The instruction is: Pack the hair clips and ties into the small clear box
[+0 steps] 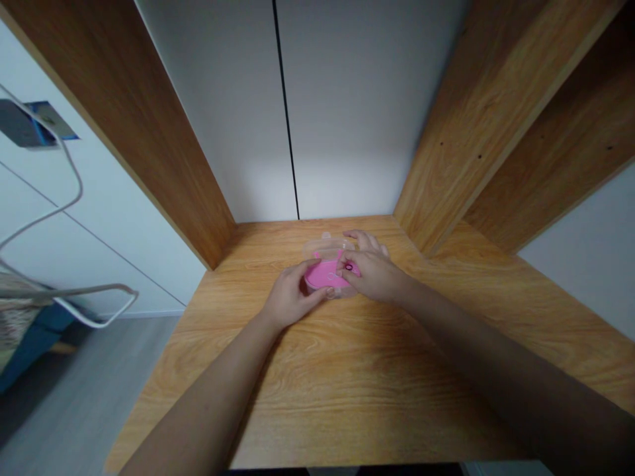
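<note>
A small oval container [325, 275] with a pink surface lies on the wooden desktop, its clear lid [330, 248] open toward the back wall. My left hand [292, 294] grips the container's left side, with thumb in front and fingers behind. Over the right part of the pink surface, my right hand [370, 268] has thumb and index finger pinched together, its other fingers spread behind. A small dark ring-like shape [349, 267] shows by the pinched fingertips; whether they hold it is unclear.
The wooden desktop [317, 383] lies between upright wooden panels at left [149, 119] and right [446, 132], with a pale wall [347, 119] behind. White cables [74, 172] hang at the left, above a blue piece of furniture [37, 334].
</note>
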Available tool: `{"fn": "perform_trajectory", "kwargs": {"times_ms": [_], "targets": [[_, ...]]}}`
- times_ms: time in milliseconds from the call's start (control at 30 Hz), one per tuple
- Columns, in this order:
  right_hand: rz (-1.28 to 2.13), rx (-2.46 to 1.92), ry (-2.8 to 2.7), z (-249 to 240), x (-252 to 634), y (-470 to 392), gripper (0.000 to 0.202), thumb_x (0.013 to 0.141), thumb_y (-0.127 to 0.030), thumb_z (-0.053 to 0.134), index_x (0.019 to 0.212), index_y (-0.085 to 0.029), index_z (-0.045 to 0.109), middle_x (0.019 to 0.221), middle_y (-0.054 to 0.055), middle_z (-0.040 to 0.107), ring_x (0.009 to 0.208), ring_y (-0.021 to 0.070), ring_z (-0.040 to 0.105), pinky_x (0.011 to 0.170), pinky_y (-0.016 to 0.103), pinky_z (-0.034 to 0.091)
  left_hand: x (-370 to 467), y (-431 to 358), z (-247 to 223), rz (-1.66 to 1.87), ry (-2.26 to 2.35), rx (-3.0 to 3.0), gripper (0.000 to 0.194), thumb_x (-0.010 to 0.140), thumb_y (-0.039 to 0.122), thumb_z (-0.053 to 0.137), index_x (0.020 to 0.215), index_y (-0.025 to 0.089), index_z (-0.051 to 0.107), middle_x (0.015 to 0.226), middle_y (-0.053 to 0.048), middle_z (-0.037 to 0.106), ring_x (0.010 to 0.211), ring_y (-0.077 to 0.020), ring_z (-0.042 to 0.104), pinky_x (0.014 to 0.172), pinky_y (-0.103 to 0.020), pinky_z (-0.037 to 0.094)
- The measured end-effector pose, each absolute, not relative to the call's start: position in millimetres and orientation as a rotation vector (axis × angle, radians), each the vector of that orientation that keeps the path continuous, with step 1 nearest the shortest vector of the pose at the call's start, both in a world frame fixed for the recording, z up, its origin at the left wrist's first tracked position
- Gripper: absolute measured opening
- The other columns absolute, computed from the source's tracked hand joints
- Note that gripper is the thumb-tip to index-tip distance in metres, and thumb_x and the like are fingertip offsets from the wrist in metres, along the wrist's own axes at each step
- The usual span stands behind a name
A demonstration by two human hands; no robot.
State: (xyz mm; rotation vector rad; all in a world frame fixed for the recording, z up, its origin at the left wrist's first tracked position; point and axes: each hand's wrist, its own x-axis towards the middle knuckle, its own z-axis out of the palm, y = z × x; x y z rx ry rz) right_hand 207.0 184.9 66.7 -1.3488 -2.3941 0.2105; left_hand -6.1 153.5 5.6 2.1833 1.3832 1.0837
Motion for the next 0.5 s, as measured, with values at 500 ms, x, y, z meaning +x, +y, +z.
{"fn": "perform_trajectory", "kwargs": {"times_ms": [500], "targets": [[0.251,-1.229,-2.165,52,200,188,0.009,0.084,-0.029,0.067,0.088,-0.024,0.074,0.133,0.011,0.057,0.131,0.0335,0.046,0.107,0.058,0.037,-5,154,7,1.115,1.335,2.185,0.059,0.082,0.046,0.075,0.131,0.018,0.059,0.127,-0.014,0.069,0.112,-0.0288,0.067,0.099,-0.044,0.052]]}}
